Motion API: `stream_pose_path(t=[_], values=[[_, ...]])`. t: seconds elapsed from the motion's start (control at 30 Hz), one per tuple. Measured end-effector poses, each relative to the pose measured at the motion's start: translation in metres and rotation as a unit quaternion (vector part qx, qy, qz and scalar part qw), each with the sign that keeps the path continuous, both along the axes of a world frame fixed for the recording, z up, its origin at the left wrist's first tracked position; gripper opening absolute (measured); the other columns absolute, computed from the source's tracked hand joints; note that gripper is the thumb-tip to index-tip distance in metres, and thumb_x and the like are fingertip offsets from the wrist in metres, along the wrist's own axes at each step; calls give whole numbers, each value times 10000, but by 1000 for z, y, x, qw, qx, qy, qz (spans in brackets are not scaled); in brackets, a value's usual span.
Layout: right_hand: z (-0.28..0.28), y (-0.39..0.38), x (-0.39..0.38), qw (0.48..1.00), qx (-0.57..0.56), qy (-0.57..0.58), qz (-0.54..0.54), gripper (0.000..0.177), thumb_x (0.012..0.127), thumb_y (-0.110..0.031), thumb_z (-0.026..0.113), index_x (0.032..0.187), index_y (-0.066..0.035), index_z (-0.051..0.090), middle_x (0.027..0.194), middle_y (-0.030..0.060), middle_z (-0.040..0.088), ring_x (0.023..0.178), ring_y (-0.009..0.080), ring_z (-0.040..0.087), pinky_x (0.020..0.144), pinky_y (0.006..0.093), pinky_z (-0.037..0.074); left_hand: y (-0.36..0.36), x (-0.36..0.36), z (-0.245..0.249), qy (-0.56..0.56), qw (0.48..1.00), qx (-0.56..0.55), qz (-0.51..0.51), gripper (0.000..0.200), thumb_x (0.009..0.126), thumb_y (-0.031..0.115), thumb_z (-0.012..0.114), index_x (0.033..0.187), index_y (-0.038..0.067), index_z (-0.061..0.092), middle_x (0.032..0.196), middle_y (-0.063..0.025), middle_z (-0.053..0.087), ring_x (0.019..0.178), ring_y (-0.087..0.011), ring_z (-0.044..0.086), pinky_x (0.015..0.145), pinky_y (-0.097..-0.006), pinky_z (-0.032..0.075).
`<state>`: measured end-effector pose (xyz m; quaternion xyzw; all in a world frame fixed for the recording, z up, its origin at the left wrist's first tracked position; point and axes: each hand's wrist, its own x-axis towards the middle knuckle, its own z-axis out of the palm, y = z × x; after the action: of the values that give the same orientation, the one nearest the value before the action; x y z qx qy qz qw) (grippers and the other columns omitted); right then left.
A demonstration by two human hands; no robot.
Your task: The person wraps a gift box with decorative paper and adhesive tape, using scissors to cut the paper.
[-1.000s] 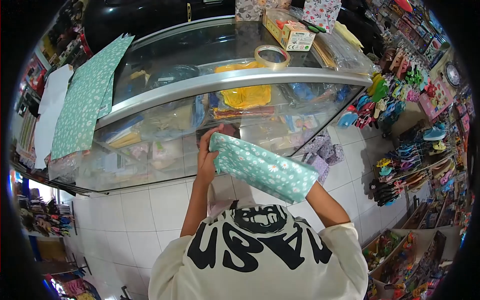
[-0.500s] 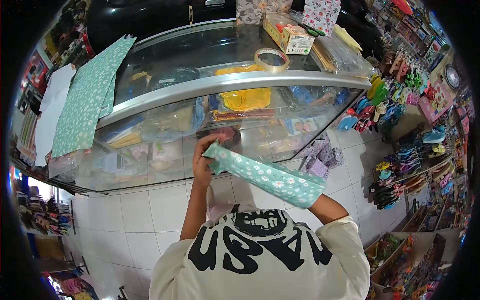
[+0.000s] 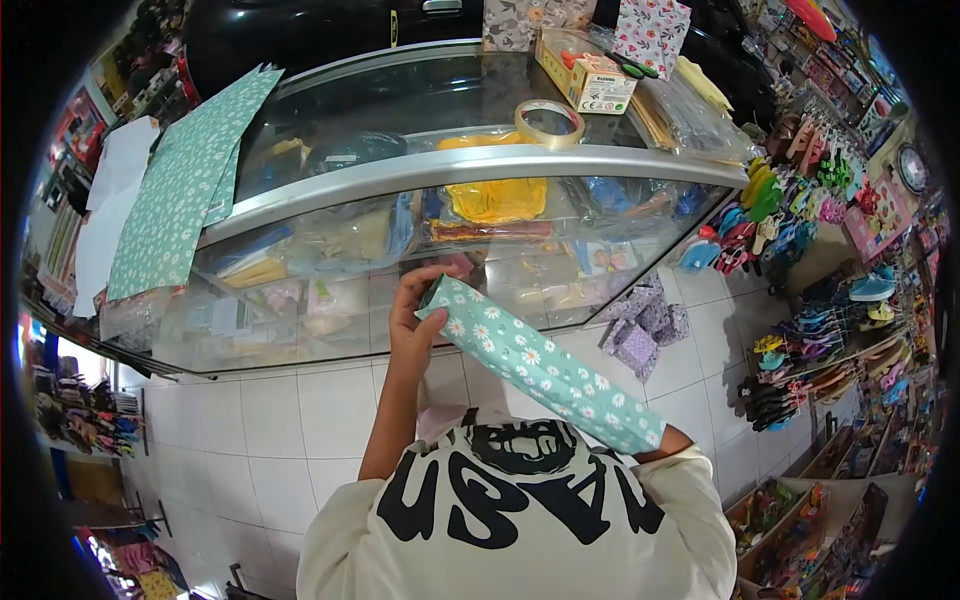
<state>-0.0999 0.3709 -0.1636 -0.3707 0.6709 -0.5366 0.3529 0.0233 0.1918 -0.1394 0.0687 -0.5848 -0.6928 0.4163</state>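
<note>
A long tube of green daisy-print wrapping paper (image 3: 545, 362) slants across in front of my chest. My left hand (image 3: 415, 312) grips its upper left end, thumb on the near side and fingers around the far edge. The lower right end covers my right hand, with only the wrist and forearm showing beside it, so those fingers are hidden. More green daisy-print sheets (image 3: 185, 195) lie on the left of the glass counter, next to a white sheet (image 3: 118, 205).
The glass counter (image 3: 350, 180) stands ahead, holding wrapped goods. On top are a tape roll (image 3: 550, 124), a small box (image 3: 602, 88), scissors (image 3: 638, 70) and floral bags (image 3: 650, 35). Purple patterned packages (image 3: 640, 335) lie on the floor. Sandals (image 3: 800, 200) hang at right.
The paper tube's right end has dropped lower, and its left end now looks smoother and narrower. My left thumb has come onto the near side. The right arm has moved down.
</note>
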Motion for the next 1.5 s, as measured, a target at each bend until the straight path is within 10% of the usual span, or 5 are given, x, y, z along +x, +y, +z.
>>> stream_pose_path(t=[0.5, 1.5], values=[[-11, 6, 10, 996, -19, -83, -37, 320, 918, -124, 555, 1208, 12, 573, 1153, 112, 626, 979, 219, 641, 813, 336, 524, 12, 3, 18, -60, 997, -13, -40, 468, 870, 30, 610, 1331, -8, 534, 1375, -122, 532, 1266, -210, 488, 1068, -340, 356], [-4, 146, 2, 969, 36, -223, -97, 293, 907, -95, 557, 1181, 4, 579, 1121, 102, 626, 974, 221, 632, 837, 341, 509, 54, 8, 18, -101, 995, -6, 7, 414, 871, 32, 645, 1280, 4, 584, 1286, -111, 605, 1163, -160, 559, 986, -295, 429]])
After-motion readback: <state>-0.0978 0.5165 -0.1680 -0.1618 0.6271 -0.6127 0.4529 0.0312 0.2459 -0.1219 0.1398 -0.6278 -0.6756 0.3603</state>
